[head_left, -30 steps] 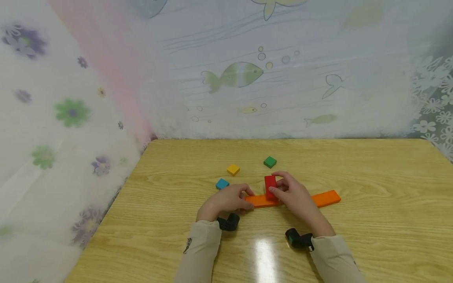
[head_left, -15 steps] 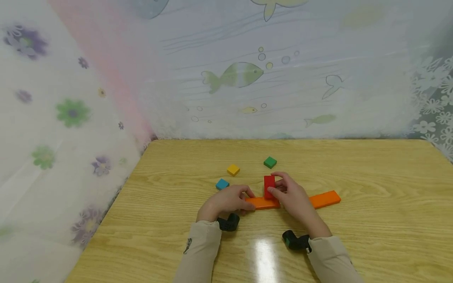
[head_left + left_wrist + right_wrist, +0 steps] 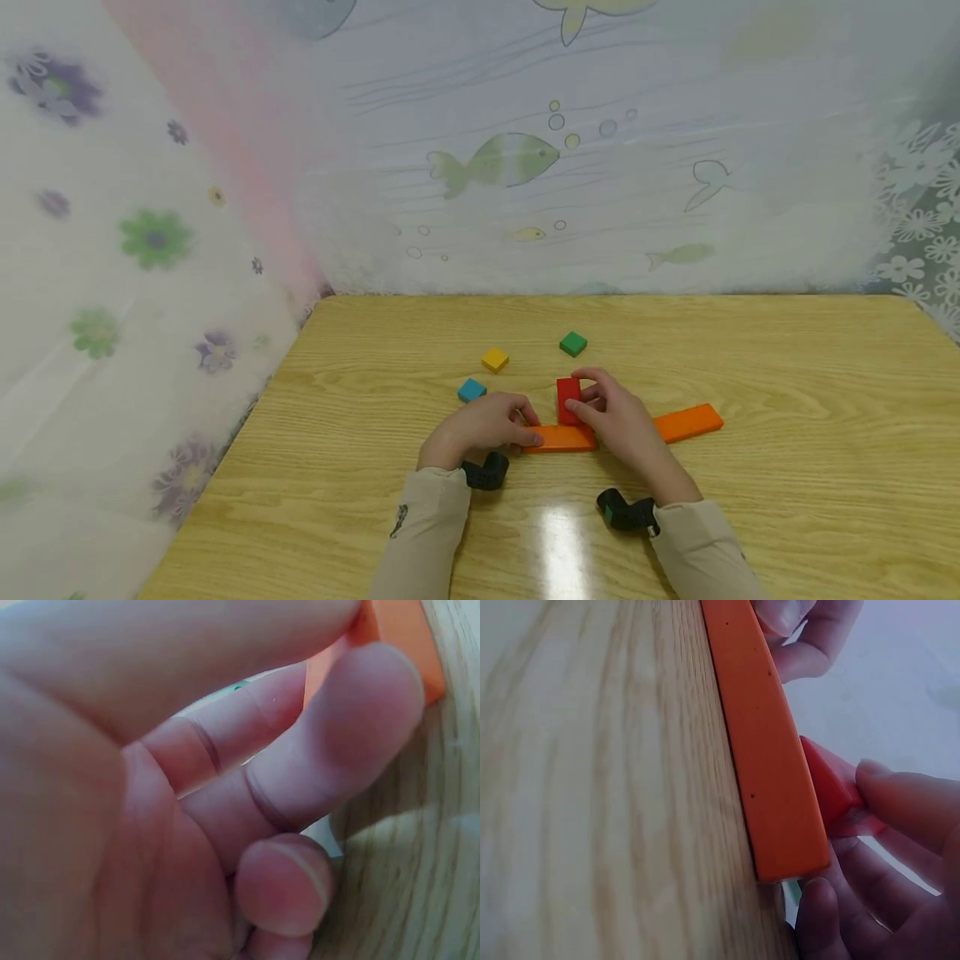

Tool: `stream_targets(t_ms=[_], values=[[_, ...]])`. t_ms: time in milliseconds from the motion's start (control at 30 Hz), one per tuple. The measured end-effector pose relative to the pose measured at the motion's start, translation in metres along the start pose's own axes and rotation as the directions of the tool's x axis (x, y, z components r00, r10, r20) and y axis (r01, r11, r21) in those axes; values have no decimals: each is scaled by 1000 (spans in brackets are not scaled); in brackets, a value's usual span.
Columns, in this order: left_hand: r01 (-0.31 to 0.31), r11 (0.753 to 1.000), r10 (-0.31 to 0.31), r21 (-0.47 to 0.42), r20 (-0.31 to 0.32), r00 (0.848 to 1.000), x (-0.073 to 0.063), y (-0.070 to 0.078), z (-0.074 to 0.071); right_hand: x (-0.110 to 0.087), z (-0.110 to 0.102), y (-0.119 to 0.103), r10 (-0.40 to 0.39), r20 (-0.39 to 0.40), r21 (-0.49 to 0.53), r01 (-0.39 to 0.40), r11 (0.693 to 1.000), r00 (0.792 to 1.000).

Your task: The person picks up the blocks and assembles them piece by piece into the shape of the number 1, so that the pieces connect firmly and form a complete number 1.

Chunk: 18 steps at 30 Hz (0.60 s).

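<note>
In the head view, my left hand (image 3: 487,425) pinches the left end of an orange plank-like block (image 3: 562,438) lying on the table. The left wrist view shows that orange block (image 3: 409,649) beyond the thumb and fingers. My right hand (image 3: 618,421) grips a red block (image 3: 568,398) between thumb and fingers, its longer side upright. The red block overlaps the far edge of the orange block near its right end. Seen from the right wrist, the red block (image 3: 829,780) is right beside the orange block (image 3: 772,765). Part of the red block is hidden by my fingers.
A second orange block (image 3: 688,422) lies to the right, partly behind my right hand. Small square tiles lie farther back: blue (image 3: 472,390), yellow (image 3: 495,359) and green (image 3: 573,343). The wooden table (image 3: 810,467) meets a fish-patterned curtain (image 3: 480,208) behind.
The held orange block has swung, its right end coming toward me. The red block, in my right hand, has shifted slightly left and nearer. My left hand stays almost in place.
</note>
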<state>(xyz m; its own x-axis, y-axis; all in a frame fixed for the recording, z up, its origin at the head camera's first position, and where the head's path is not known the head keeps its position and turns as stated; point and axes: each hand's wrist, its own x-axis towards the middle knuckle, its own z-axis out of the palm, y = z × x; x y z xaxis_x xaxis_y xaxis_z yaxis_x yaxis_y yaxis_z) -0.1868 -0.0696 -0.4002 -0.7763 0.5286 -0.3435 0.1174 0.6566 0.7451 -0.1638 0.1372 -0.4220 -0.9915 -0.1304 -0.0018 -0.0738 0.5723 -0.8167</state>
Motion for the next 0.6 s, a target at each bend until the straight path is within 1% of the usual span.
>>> stream_targets(t_ms=[167,400,600], values=[[-7,1000,7,2,3,1000,-1,1,0,1,1,1,6,19,-28,-6,1000,1000],[2,1000,-2,8,13,1000,-2,4,0,1,1,2,8,32,-44,-7,999,999],[-2,1000,1,21,16,1000,-2,5,0,0,1,0,-23,27,-112,26,993,999]])
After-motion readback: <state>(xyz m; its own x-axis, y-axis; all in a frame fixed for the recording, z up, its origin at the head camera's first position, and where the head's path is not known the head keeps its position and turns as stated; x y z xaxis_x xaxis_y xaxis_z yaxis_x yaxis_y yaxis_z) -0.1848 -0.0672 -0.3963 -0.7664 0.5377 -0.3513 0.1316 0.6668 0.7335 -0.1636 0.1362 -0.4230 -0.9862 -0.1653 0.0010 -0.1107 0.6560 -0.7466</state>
